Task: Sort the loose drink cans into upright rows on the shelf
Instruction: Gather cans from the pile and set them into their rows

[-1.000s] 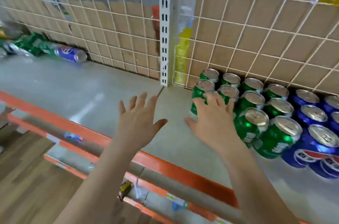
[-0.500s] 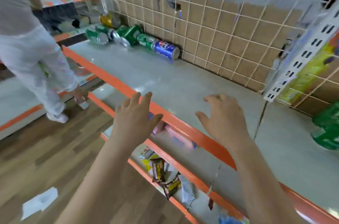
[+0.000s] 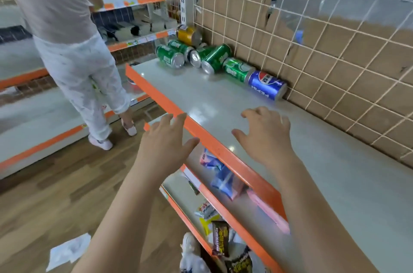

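Far left: a second person [image 3: 67, 49] is standing in the aisle, back turned to you. Your left hand [image 3: 165, 145] is hovering over the orange front lip [image 3: 156, 91] of the shelf [image 3: 223, 102], fingers spread, holding nothing.

The loose cans are lying on their sides at the shelf's far corner, along the wire grid [image 3: 330, 67]. A gold can [image 3: 188, 35] is sitting rearmost, and several green cans [image 3: 215, 58] are lying clustered. A blue can [image 3: 267, 84] is lying rightmost, touching the last green one.

Your right hand [image 3: 266, 136] is hanging above the bare shelf, fingers loosely bent, gripping nothing, apart from the blue can.
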{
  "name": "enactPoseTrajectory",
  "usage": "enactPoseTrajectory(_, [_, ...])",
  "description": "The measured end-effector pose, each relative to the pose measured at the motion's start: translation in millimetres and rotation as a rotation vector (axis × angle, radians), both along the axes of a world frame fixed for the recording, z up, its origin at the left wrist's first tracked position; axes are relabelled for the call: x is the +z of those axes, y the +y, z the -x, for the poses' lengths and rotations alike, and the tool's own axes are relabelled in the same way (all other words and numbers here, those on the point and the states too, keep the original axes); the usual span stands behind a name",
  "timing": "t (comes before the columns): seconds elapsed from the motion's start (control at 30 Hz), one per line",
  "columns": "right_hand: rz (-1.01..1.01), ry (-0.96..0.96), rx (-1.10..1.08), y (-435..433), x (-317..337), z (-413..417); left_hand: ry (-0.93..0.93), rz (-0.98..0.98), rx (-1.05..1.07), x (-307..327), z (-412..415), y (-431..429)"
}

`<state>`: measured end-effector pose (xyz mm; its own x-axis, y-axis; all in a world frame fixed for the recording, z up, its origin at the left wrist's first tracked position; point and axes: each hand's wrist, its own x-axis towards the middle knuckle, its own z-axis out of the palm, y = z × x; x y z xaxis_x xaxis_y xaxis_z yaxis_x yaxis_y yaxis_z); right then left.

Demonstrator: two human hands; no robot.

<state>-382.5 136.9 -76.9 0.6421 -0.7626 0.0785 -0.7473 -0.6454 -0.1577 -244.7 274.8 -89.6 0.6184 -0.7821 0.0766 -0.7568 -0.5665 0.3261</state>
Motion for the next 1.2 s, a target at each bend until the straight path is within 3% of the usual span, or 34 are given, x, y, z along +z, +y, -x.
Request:
enactPoseTrajectory(0.4, [-0.071,-0.041,0.095,-79.4,2.1,-185.3,-0.004,-0.094,0.046,11.5,-168.6,-74.2])
enactPoseTrajectory(0.53, [-0.063,-0.012,0.053,-101.0,-0.2,-219.5,0.016,-0.103,-0.061,4.8,-201.2,-112.2])
enactPoseTrajectory(1.07, [-0.109,-0.056,-0.466,-159.3,-3.9,-330.5,0.171,-0.037,-0.252,-13.0,-364.2,-230.6])
enactPoseTrajectory(1.2, [-0.116,-0.059,-0.538,-168.4,-2.6,-336.2,0.318,-0.081,-0.279,-23.5,-388.0,-254.8])
